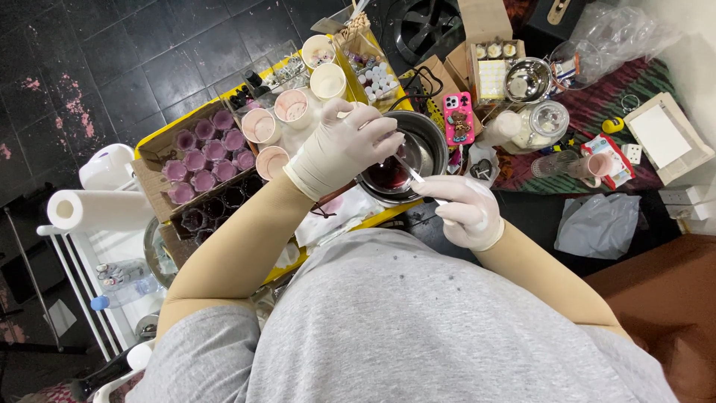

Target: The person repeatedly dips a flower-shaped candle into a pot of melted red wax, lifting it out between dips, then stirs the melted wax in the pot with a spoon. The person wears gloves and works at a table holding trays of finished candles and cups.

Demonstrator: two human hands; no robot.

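Head view is looking straight down over a grey shirt at a cluttered yellow-edged table (160, 134), and every place below is being given relative to the steel pot (432, 142) near the middle. Far to the left of the pot, a paper towel roll (97, 210) is lying on a white rack. Nearer, still left of the pot, a cardboard tray (149, 186) is holding nine purple-filled cups (209, 159), with a row of darker cups along its near edge whose number I cannot tell. Between tray and pot, five round pale cups (261, 125) with pinkish or cream insides are standing in a loose cluster. The left hand (344, 146), in a pale glove, is hovering over the pot's left rim with fingers curled closed; it seems to be pinching something small, but what it is gripping cannot be told. Inside the pot, dark red liquid (389, 176) is sitting. At the pot's near right edge, the right hand (464, 207), also gloved, is gripping a thin stick (411, 172) whose tip is dipping into the liquid. Just right of the pot, one pink phone (458, 116) is lying flat. Farther right, one steel bowl (527, 80) and one glass jar (537, 125) are resting near a white box (666, 138).
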